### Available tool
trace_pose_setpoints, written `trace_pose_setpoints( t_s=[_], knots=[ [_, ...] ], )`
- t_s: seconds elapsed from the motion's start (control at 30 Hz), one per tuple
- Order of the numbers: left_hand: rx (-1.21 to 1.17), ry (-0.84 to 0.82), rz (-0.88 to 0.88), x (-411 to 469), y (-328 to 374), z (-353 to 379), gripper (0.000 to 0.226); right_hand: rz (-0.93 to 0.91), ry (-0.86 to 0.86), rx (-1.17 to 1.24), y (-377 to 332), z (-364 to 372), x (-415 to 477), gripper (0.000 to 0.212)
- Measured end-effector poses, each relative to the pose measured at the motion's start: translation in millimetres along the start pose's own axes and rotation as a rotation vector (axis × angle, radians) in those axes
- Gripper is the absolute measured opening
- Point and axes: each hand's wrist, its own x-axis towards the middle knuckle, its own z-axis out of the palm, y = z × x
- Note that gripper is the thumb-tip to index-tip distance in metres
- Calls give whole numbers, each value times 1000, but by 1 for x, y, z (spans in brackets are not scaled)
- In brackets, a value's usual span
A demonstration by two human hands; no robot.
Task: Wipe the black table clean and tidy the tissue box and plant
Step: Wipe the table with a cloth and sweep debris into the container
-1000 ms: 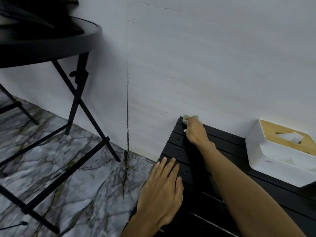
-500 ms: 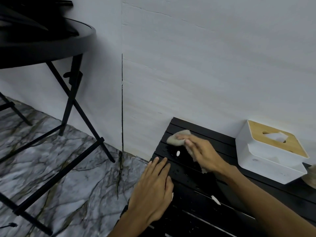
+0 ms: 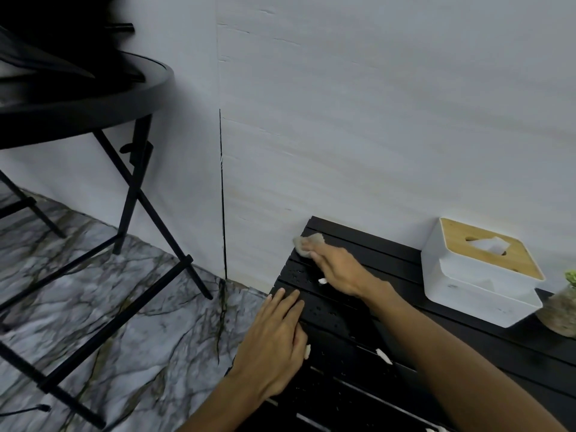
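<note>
The low black slatted table (image 3: pixel 358 244) stands against the white wall, with water drops and small white scraps on its slats. My right hand (image 3: pixel 338 269) presses a crumpled beige cloth (image 3: pixel 307 243) onto the table's far left corner. Flat on the table's left edge lies my left hand (image 3: pixel 274 341), fingers together, holding nothing. On the right side of the table, the white tissue box (image 3: pixel 477 282) with a wooden lid sits by the wall. A small plant (image 3: pixel 561 307) in a mottled grey pot is cut off at the right edge.
A tall round black table (image 3: pixel 93 101) on crossed black legs stands to the left, over a grey marble floor (image 3: pixel 109 322). A black cable (image 3: pixel 25 410) lies on the floor at lower left. The white wall (image 3: pixel 374 120) runs right behind the low table.
My right hand pulled the cloth back from the far corner, then pushed it toward that corner again. The view shifted left, bringing the plant into sight. My left hand stayed put.
</note>
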Motion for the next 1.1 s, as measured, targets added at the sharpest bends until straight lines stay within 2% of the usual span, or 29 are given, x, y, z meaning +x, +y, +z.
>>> trace_pose_setpoints(
  t_s=[0.13, 0.3, 0.37, 0.5, 0.63, 0.73, 0.83, 0.97, 1.1],
  knots=[
    [-6, 35, 2, -18, -1, -3, 67, -139, -68, 8, -24, 12, -34, 38],
    [3, 27, -24, -43, -4, -9, 52, -203, -101, 89, -48, 12, -77, 36],
    [-4, 33, -28, -48, -4, -11, 55, -163, -50, 144, -48, 4, -86, 34],
    [29, 35, -9, -53, -9, -9, 57, 53, 213, 164, -21, -12, -73, 33],
    [39, 32, 1, -54, -9, -7, 59, 229, 198, 85, -15, -1, -45, 25],
    [42, 44, 11, -53, -8, -7, 62, 144, 133, 34, -37, 9, -35, 22],
    [22, 51, 9, -54, -6, -8, 62, 7, 0, 3, -50, 16, -36, 32],
    [-124, 80, 8, -54, -5, -10, 54, -210, -104, 14, -52, 27, -59, 38],
    [-208, 123, 26, -55, -2, -16, 49, -281, -145, 63, -58, 20, -83, 35]
  ],
)
